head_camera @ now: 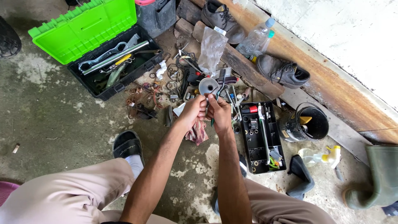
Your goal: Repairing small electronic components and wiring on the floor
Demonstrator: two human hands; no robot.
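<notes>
Both my hands meet above the concrete floor, fingertips together on a small metal part (pixel 206 97) that is too small to identify. My left hand (pixel 193 111) pinches it from the left, and a reddish patterned rag (pixel 197 132) hangs below that hand. My right hand (pixel 220 112) pinches it from the right and also holds a thin green-handled tool (pixel 212 120) pointing down. Just beyond the fingers lies a small metal funnel (pixel 208 86) among scattered rings, springs and small hardware (pixel 174 79).
An open black toolbox with a green lid (pixel 83 29) holding wrenches sits at upper left. A black socket tray (pixel 262 137) lies right of my hands, a black bucket (pixel 309 122) beyond it. Shoes, a plastic bottle, wooden planks and a green boot (pixel 373 178) line the wall.
</notes>
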